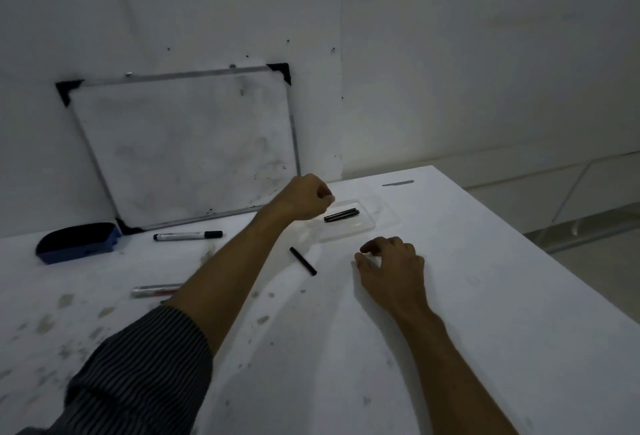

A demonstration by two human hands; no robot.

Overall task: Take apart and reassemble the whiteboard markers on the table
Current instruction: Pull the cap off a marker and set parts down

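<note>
- The right hand (393, 270) rests on the table (485, 296), fingers curled over something pale; what it grips cannot be told.
- A loose black stick (303, 260) lies just beside it, so a marker seems to be apart.
- The left hand (304, 197) is fisted over the clear tray (363, 226) holding black sticks (341, 215); its contents are hidden.
- Next likely needs fitting a stick into a barrel.
- A whole marker (188, 235) lies near the eraser (78, 242), under a whiteboard (183, 147) leaning on the wall.

Left sleeve (138, 375): dark fabric, fine pale pinstripes, rolled back above the elbow, forearm bare.
Right arm (460, 365): no sleeve in view.
Hands: bare, no rings, watch or gloves visible.
</note>
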